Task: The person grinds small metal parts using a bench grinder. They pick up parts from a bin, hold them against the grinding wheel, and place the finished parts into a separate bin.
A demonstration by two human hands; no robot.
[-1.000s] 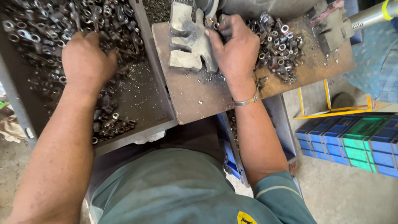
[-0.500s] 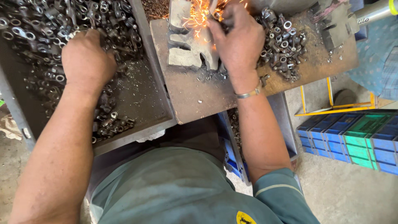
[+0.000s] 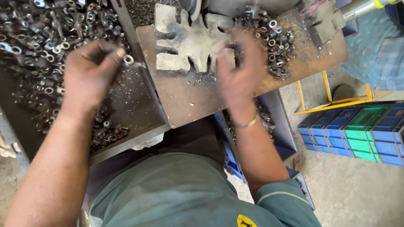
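Head view: left hand point(image 3: 90, 73) pinches small ring-ended metal part point(image 3: 128, 59) above tray point(image 3: 139, 126) of like parts, at 9 o'clock from notched steel fixture point(image 3: 189, 44). Right hand point(image 3: 240, 71), blurred, fingers spread, hovers at fixture's 4 o'clock beside finished-parts pile point(image 3: 275, 40) on tabletop point(image 3: 189, 101).

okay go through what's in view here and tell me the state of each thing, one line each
left hand: pinching a small metal ring part at the fingertips
right hand: blurred, over the rusty work plate, grip unclear
metal tray: heaped with loose ring parts
blue and green crates: stacked on the floor
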